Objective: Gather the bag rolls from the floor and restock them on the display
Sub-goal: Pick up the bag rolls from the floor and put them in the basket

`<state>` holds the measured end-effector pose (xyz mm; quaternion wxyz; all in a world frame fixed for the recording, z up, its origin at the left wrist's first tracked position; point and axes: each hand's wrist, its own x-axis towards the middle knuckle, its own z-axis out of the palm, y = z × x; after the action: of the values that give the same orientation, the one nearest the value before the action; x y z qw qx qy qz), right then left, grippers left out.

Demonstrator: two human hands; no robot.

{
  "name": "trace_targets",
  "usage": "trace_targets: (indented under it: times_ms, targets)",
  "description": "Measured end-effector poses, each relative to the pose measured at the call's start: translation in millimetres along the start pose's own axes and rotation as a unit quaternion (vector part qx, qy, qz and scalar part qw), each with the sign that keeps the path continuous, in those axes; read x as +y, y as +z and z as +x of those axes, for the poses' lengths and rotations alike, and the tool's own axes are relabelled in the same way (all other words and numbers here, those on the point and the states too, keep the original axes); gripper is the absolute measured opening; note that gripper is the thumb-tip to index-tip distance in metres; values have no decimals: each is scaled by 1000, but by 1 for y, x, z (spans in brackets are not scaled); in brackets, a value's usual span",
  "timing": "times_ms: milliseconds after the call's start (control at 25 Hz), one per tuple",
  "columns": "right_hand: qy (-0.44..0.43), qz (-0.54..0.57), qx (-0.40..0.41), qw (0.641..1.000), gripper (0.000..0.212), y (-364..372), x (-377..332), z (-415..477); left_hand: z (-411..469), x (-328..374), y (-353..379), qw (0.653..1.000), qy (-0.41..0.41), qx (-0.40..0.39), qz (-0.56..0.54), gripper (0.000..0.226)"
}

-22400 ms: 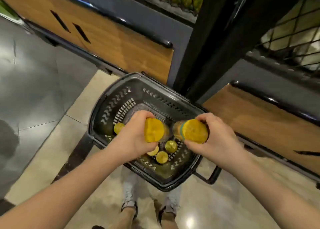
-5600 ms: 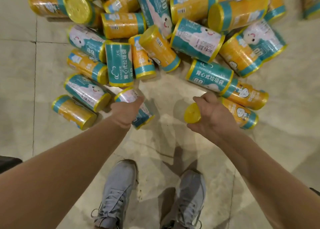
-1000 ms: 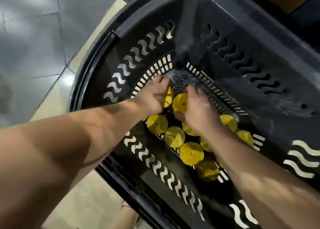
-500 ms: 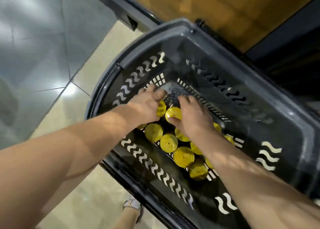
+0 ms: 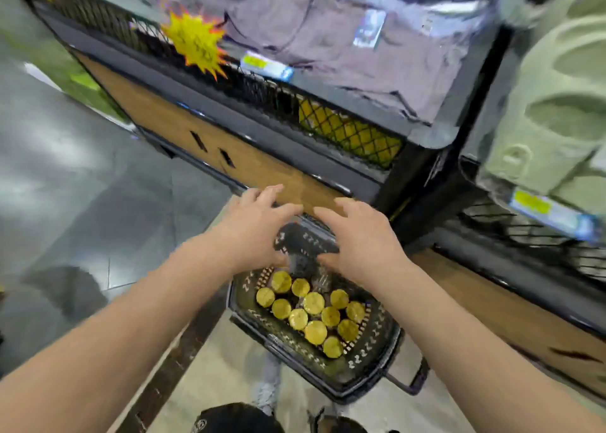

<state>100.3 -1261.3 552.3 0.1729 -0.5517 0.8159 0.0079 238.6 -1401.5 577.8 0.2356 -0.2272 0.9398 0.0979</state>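
While the bag rolls [image 5: 313, 303] stay upright in the basket [image 5: 370, 367], left hand [image 5: 252, 226] and right hand [image 5: 357, 236], no longer down among them, hover above, empty, fingers spread.

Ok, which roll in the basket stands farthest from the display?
The lone roll at the cluster's near tip, lowest in the view; all others stand nearer the display.

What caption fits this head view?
Left hand and right hand, empty, hover over a basket of upright bag rolls beside the display.

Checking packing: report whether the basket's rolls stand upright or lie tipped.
Upright: bag rolls in the basket show only round yellow end caps upward.
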Motion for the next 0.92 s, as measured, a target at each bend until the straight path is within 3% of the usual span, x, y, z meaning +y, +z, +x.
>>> trace_targets:
  times_ms: [200, 360, 640, 920]
  targets:
    - [53, 0, 130, 990, 90, -149, 4, -105, -85, 58, -126, 990, 53, 128, 38, 93]
    - [130, -22, 181, 975, 91, -196, 17, -168, -95, 109, -170, 971, 119, 189, 80, 92]
    - [353, -19, 196, 915, 86, -189, 38, -307, -99, 237, -185, 915, 327, 198, 126, 89]
    - [555, 25, 196, 808, 85, -122, 72, -505, -163, 441, -140, 837, 498, 144, 178, 87]
